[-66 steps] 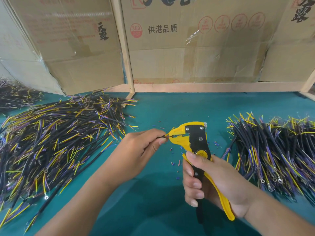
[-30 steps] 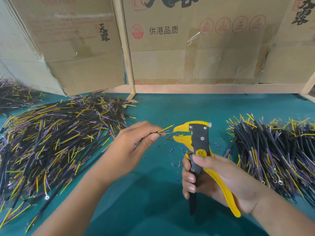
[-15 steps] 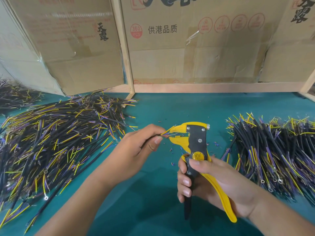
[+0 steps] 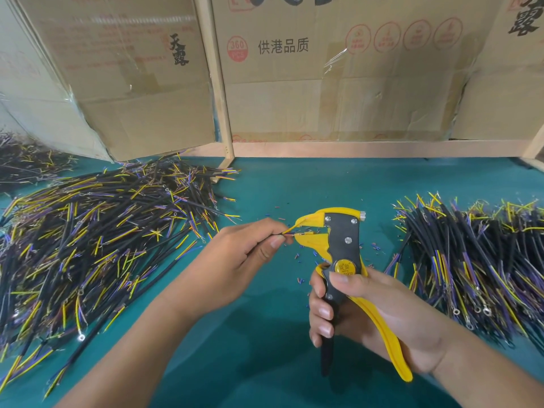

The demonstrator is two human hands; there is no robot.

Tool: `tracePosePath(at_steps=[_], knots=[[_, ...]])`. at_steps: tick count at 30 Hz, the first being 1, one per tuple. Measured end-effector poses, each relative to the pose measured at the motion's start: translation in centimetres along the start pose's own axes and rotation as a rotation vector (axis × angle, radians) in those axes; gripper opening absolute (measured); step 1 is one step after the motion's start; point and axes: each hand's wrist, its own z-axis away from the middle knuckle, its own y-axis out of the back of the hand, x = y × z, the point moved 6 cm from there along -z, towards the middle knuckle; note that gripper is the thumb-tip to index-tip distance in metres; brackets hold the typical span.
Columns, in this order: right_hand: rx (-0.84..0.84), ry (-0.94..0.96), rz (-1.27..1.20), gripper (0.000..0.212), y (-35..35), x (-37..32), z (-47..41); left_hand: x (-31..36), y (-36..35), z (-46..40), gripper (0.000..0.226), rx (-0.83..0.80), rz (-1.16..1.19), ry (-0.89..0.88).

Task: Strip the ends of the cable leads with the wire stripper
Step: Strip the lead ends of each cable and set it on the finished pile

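- Two hands worked at the centre of the green worktop (image 4: 265,184); the left hand (image 4: 235,260) pinched one cable (image 4: 279,234) between thumb and forefinger, its black sheath running back under the palm.
- Right hand (image 4: 368,313) was wrapped round the handles of the yellow-and-black wire stripper (image 4: 343,245), head at 12 o'clock, handles at 6, beak pointing to 9.
- Change: a second before, the leads were clear of the beak, the yellow one angled up; half a second before they had come to its mouth. Now the lead ends lay between the parted jaws, the yellow lead along the upper jaw.
- Handles looked spread, so, as I judged it, the squeeze was not yet made; this lead was seated, not stripped.
- Insulation scraps (image 4: 297,256) lay scattered under the beak.
- Large cable pile (image 4: 88,245) sat at 9 o'clock, a second pile (image 4: 471,260) at 3; which was finished stock I could not tell.
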Motion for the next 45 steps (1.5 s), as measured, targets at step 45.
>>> tracePosePath(at_steps=[45], knots=[[0.215,-0.074,-0.02,0.03,1.3,0.3,-0.3,-0.9,-1.5,0.4,0.008,-0.083,0.302,0.131]])
